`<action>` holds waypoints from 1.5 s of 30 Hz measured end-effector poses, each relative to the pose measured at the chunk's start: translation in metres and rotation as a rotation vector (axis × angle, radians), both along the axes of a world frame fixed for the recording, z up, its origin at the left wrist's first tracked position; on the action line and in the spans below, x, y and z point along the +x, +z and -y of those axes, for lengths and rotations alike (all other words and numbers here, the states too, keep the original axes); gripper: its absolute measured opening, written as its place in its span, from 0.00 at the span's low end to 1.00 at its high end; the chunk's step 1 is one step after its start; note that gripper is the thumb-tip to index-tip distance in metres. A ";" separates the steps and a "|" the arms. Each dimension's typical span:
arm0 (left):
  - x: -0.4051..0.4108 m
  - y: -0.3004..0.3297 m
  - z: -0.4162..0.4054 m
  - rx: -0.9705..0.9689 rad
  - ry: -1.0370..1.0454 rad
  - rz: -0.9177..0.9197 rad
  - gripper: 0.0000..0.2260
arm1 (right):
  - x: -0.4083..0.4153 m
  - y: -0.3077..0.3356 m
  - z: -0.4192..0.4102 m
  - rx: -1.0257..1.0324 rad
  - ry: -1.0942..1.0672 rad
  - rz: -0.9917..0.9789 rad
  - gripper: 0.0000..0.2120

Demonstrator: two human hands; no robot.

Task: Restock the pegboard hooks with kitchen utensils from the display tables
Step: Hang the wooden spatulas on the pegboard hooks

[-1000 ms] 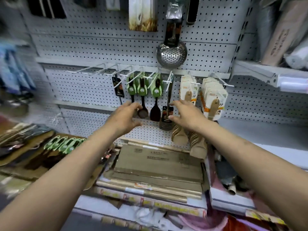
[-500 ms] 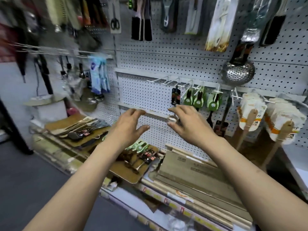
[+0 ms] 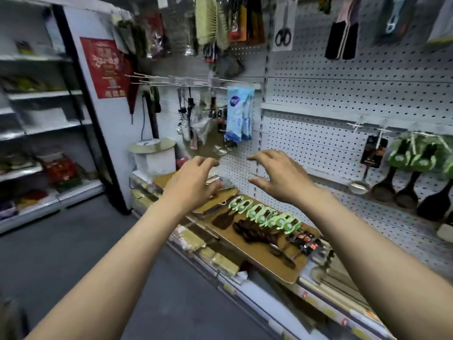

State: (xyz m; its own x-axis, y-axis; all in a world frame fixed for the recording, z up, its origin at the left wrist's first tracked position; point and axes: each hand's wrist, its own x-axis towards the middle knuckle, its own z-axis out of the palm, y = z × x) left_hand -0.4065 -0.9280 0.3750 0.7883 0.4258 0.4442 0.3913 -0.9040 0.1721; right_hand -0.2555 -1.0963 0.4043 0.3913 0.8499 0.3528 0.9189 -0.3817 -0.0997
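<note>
While both my arms reach out over the display table [image 3: 274, 271], my left hand [image 3: 193, 182] and my right hand [image 3: 282, 177] hang in the air with fingers loosely spread and a little curled, holding nothing. Below them, on a brown board [image 3: 259, 256], lies a row of dark spatulas with green card tags [image 3: 264, 217] (a few black-tagged utensils [image 3: 304, 241] sit just beside them). Off to the right, more green-tagged spatulas [image 3: 416, 168] hang from hooks on the white pegboard [image 3: 331, 99].
</note>
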 end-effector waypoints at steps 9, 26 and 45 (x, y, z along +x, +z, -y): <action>-0.010 -0.005 -0.148 -0.032 0.047 0.021 0.24 | -0.001 -0.011 -0.169 -0.012 0.087 -0.022 0.27; 0.118 0.011 -0.481 -0.063 0.083 0.005 0.23 | 0.134 -0.005 -0.517 -0.004 0.102 -0.141 0.27; 0.318 -0.164 -0.811 -0.326 -0.193 -0.242 0.22 | 0.273 -0.171 -0.793 -0.258 -0.244 -0.413 0.25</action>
